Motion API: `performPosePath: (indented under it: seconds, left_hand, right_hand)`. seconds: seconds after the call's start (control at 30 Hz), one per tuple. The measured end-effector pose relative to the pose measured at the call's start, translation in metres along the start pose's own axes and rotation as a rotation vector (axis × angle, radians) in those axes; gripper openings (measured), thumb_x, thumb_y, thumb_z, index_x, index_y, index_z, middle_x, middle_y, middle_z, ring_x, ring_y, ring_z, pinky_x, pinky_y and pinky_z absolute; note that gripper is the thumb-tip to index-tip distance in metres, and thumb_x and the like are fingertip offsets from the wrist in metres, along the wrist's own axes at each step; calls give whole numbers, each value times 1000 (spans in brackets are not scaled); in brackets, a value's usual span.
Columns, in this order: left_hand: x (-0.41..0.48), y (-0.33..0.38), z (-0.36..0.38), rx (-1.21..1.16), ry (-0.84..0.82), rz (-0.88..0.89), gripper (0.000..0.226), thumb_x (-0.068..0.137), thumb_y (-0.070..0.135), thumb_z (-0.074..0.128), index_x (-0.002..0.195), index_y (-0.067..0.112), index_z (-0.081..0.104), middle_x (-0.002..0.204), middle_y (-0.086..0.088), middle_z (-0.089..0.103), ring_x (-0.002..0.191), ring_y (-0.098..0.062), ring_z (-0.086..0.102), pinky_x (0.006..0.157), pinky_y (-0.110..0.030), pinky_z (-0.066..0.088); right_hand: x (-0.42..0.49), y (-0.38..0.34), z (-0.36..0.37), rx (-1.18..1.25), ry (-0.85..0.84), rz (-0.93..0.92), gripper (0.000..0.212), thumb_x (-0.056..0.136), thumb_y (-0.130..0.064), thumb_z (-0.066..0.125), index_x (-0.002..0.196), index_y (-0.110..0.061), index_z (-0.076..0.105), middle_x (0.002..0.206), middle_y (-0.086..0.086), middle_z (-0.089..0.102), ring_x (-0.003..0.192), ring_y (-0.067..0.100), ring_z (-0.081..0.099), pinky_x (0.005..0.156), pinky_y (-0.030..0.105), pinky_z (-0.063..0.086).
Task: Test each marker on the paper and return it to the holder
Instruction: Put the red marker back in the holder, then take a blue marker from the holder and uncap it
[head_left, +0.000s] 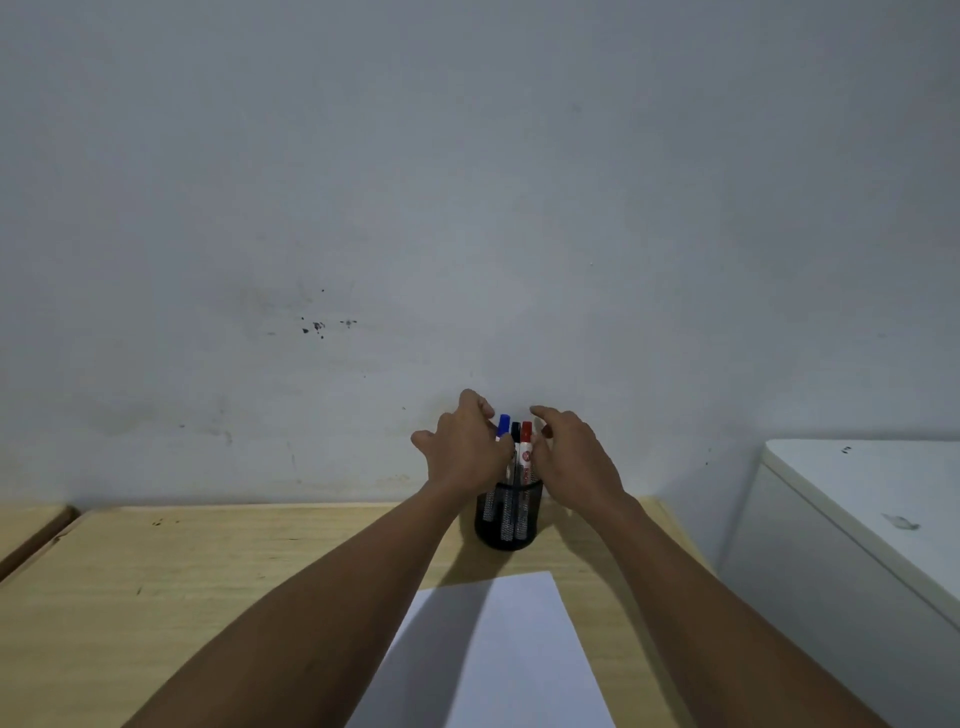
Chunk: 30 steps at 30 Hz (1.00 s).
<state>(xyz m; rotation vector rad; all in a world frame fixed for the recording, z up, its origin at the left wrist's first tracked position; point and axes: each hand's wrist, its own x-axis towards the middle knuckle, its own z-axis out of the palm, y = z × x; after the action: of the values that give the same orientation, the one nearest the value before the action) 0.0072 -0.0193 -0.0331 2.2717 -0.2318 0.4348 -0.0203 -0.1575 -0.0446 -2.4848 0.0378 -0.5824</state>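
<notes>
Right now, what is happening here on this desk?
A person reaches both hands to a black mesh holder on the wooden desk. The left hand touches the blue marker; the right hand is open beside the red marker. A black marker stands between. The white paper looks unmarked.

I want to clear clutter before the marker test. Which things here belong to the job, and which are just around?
Job: blue marker, black marker, red marker, mesh holder, paper.
Just around: white cabinet, wooden table.
</notes>
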Motion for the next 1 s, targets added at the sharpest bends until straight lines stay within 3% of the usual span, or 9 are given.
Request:
performPosePath:
  seconds: [0.1,0.27,0.33,0.4,0.47,0.53,0.6,0.83,1.0]
  left_hand:
    - [-2,12,-32,-78,77,26,34,85,33,64,117,35,52,89,13,67,92,-12,60,82,-39,23]
    - [-14,31,-104,-398,257,-114,19,82,41,71,99,36,67,86,18,69,86,-3,61,84,-40,30]
    - [-26,33,-129,-657,268,-189,20,78,36,76,97,31,70,88,14,71,89,-10,65,87,-42,44]
    - [-44,35,-148,-896,229,-250,22,81,27,79,101,22,71,89,6,71,89,-16,65,82,-33,49]
    - [-64,36,-161,-968,181,-271,23,84,23,77,104,15,71,90,3,70,85,-16,62,76,-28,47]
    - [-85,33,-167,-995,135,-285,21,84,21,77,104,15,72,92,3,71,84,-16,62,70,-24,46]
    - [-104,27,-171,-1016,104,-302,21,84,20,77,104,15,73,94,3,73,82,-16,62,67,-23,45]
    - [-146,-3,-186,-1047,99,-409,17,87,25,74,101,17,76,104,3,76,93,-18,62,65,-23,40]
    - [-156,-15,-193,-1075,105,-494,17,87,22,74,102,14,75,94,4,76,89,-18,58,64,-24,36]
  right_hand:
    - [-10,-15,-12,135,97,-3,41,101,-31,51,142,-22,52,121,3,62,114,21,58,94,43,53]
    - [-38,-63,-29,542,149,158,49,94,-46,64,132,-15,57,93,-2,66,78,14,66,73,28,54]
    - [-54,-85,-29,737,120,257,61,87,-52,69,133,-14,54,97,1,66,80,14,65,72,29,56]
    - [-69,-107,-28,1074,20,388,63,82,-48,78,129,-14,53,103,7,64,84,20,64,72,37,59]
    - [-82,-126,-26,1341,-97,418,52,79,-39,83,118,-12,62,105,9,62,86,24,64,72,39,59]
    - [-95,-147,-25,1490,-153,382,21,84,-30,79,97,-14,73,98,8,64,85,25,64,73,40,56]
    - [-108,-166,-24,1547,-156,364,9,89,-26,74,85,-19,77,90,5,69,81,22,65,71,37,54]
    - [-138,-190,-14,1555,-124,395,14,90,-20,74,89,-7,70,77,4,70,66,14,63,60,25,54]
    - [-150,-195,-4,1637,-116,371,3,90,0,69,90,3,68,79,13,69,65,18,69,68,24,62]
